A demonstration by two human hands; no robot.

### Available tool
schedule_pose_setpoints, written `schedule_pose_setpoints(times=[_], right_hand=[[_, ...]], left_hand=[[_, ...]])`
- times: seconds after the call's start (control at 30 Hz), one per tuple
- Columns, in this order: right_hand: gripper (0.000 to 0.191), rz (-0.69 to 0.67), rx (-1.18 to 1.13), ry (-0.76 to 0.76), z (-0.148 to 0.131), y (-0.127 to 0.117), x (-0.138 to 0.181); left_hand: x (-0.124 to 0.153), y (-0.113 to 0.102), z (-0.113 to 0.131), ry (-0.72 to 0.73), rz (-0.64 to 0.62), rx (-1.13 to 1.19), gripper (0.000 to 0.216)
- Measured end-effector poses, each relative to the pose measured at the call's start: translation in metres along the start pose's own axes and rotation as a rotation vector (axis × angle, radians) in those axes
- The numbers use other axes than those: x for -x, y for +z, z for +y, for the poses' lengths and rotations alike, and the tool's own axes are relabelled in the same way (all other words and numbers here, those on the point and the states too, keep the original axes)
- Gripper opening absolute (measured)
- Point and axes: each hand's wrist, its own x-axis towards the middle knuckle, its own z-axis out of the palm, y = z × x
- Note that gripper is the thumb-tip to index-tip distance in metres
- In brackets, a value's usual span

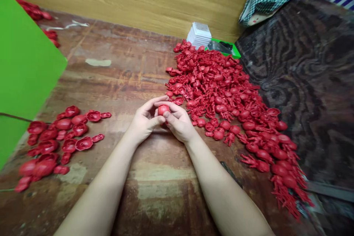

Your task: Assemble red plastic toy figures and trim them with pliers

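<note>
Between left hand point(145, 121) and right hand point(179, 121), a rounded red piece point(163, 108) sits pinched by both.

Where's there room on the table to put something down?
The biggest bare patch of table lies between the wooden wall, the green panel and the big red heap. More bare wood shows between the left forearm and the right forearm. It's crowded where the big red heap spreads, and around the smaller red group at left.
</note>
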Motion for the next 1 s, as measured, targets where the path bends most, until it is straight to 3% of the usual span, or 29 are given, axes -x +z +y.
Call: schedule_pose_setpoints(times=[0.2, 0.47, 0.67, 0.77, 0.9, 1.0], right_hand=[[0.048, 0.058, 0.183, -0.136, -0.001, 0.011, 0.004], [0.046, 0.177, 0.077, -0.156, 0.013, 0.021, 0.005], [0.055, 0.177, 0.337, -0.255, 0.013, 0.02, -0.006], [0.06, 0.198, 0.427, -0.325, 0.013, 0.019, -0.007], [0.067, 0.265, 0.57, -0.525, 0.0, 0.02, -0.005], [0.069, 0.292, 0.669, -0.726, -0.039, 0.027, -0.002]], left_hand=[[0.001, 0.001, 0.003, -0.048, 0.041, -0.012, 0.06], [0.002, 0.02, 0.003, -0.002, 0.191, -0.071, 0.052], [-0.002, 0.019, -0.004, -0.039, 0.208, -0.048, 0.058], [-0.005, 0.015, -0.003, -0.049, 0.167, -0.057, 0.077], [-0.006, 0.018, 0.018, -0.058, 0.106, -0.118, 0.094], [0.01, 0.038, 0.062, -0.03, 0.07, -0.18, 0.087]])
